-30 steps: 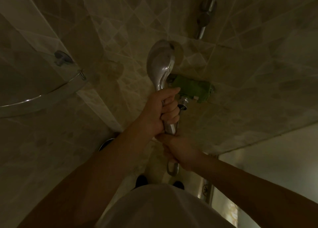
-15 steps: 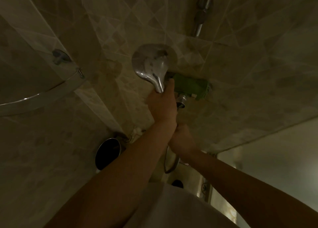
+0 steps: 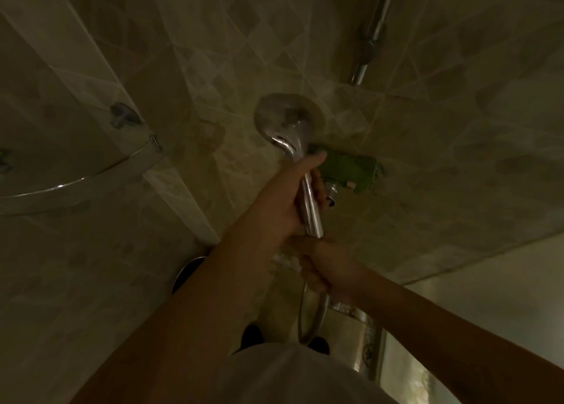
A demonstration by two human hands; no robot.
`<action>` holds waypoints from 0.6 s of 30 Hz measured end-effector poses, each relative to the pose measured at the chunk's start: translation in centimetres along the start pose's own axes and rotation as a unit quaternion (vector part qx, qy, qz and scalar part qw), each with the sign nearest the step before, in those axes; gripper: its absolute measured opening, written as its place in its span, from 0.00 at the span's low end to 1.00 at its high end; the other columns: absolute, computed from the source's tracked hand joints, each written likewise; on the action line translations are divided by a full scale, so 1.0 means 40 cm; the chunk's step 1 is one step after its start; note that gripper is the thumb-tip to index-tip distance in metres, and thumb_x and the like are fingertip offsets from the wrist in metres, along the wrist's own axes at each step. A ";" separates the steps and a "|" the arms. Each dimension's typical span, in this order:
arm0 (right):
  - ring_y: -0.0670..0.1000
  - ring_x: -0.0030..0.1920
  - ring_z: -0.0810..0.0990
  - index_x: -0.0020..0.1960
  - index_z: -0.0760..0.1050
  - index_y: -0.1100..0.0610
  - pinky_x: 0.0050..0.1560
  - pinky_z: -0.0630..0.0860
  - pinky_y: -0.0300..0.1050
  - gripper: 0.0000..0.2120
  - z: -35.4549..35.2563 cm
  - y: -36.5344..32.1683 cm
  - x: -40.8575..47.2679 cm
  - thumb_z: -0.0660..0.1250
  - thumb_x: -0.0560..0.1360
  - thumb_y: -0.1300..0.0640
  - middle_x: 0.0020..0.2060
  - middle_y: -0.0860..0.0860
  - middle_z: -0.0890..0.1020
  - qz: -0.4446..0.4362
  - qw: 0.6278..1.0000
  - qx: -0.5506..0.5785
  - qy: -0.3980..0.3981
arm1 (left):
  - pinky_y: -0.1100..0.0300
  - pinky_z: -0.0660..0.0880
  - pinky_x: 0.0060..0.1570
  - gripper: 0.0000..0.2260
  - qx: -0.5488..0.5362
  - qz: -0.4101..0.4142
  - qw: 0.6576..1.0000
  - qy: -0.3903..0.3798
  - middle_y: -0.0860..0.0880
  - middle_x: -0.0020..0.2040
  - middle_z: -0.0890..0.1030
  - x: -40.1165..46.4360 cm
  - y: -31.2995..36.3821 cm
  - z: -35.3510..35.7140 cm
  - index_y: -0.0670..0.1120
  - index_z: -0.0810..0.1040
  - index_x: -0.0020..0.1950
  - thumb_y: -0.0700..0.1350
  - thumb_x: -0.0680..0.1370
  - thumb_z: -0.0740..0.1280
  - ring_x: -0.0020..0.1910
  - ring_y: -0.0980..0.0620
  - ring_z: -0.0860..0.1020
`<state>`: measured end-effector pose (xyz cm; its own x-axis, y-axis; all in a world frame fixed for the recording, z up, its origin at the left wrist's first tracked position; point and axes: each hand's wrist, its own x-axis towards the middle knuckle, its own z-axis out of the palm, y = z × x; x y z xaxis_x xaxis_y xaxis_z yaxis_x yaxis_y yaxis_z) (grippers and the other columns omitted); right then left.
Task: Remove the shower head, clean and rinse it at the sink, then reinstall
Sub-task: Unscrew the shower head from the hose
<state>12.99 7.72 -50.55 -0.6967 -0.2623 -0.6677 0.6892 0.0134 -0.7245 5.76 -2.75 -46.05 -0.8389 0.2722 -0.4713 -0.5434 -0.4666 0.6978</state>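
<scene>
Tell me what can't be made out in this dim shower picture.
Head view:
- Joint between chrome shower head handle and metal hose: covered by the right hand.
- Spray face: turned away.
- Handle middle: wrapped by the left hand.
- Chrome riser rail: cut off by the top edge.

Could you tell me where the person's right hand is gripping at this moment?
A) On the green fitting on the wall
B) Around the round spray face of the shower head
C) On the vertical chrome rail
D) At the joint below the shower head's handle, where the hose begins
D: the right hand is curled round the joint just under the shower head handle, with the hose looping below it, while the left hand grips the handle.
</scene>
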 end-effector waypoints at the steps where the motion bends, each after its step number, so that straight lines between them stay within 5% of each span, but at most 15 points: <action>1: 0.45 0.18 0.67 0.28 0.69 0.52 0.18 0.62 0.35 0.14 -0.002 -0.002 0.006 0.72 0.62 0.47 0.19 0.46 0.71 -0.026 0.997 -0.036 0.064 | 0.62 0.74 0.27 0.12 0.012 0.011 0.997 0.080 0.48 0.28 0.77 0.006 -0.014 0.009 0.44 0.78 0.37 0.49 0.74 0.76 0.26 0.52 0.76; 5: 0.43 0.19 0.71 0.26 0.67 0.55 0.18 0.60 0.28 0.18 0.012 0.010 0.060 0.64 0.74 0.61 0.18 0.45 0.71 -0.117 0.935 -0.294 0.163 | 0.52 0.82 0.43 0.23 0.058 0.032 0.942 0.328 0.42 0.49 0.84 0.039 -0.072 0.012 0.38 0.79 0.59 0.49 0.70 0.79 0.42 0.46 0.83; 8: 0.42 0.22 0.69 0.26 0.67 0.54 0.18 0.60 0.28 0.18 0.033 0.036 0.085 0.65 0.74 0.61 0.23 0.48 0.72 -0.131 0.916 -0.334 0.179 | 0.56 0.73 0.31 0.19 0.020 0.015 0.923 0.383 0.45 0.40 0.78 0.052 -0.060 -0.023 0.37 0.79 0.63 0.48 0.77 0.72 0.31 0.50 0.74; 10: 0.41 0.22 0.71 0.28 0.70 0.55 0.18 0.61 0.29 0.15 0.035 0.040 0.092 0.66 0.73 0.60 0.24 0.51 0.76 -0.130 0.933 -0.283 0.179 | 0.58 0.68 0.26 0.15 -0.011 0.009 0.932 0.362 0.48 0.33 0.73 0.050 -0.048 -0.030 0.38 0.80 0.58 0.48 0.77 0.70 0.25 0.51 0.70; 12: 0.41 0.20 0.71 0.28 0.71 0.56 0.18 0.62 0.31 0.15 0.030 0.030 0.079 0.67 0.73 0.60 0.21 0.47 0.75 -0.135 0.941 -0.244 0.190 | 0.61 0.65 0.23 0.10 -0.020 0.014 0.946 0.323 0.50 0.27 0.71 0.041 -0.044 -0.024 0.44 0.79 0.39 0.49 0.76 0.71 0.18 0.54 0.66; 14: 0.40 0.19 0.70 0.30 0.73 0.57 0.20 0.64 0.33 0.13 0.031 0.011 0.057 0.67 0.73 0.60 0.18 0.45 0.74 -0.147 0.951 -0.215 0.166 | 0.66 0.61 0.20 0.19 -0.050 0.018 0.967 0.248 0.53 0.21 0.66 0.029 -0.033 -0.020 0.49 0.71 0.25 0.47 0.76 0.71 0.15 0.55 0.61; 18: 0.42 0.19 0.68 0.30 0.70 0.54 0.21 0.64 0.35 0.16 0.053 -0.045 -0.017 0.67 0.76 0.60 0.18 0.43 0.71 -0.168 0.972 -0.132 0.094 | 0.67 0.57 0.19 0.24 -0.059 0.054 0.996 0.030 0.54 0.18 0.60 -0.012 0.009 -0.022 0.51 0.63 0.23 0.45 0.77 0.67 0.15 0.56 0.57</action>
<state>12.64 5.82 -48.42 -0.9146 -0.1143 -0.3878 0.3590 0.2116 -0.9090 5.99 -3.80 -46.04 -0.8874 0.1650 -0.4305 -0.4392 -0.5866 0.6805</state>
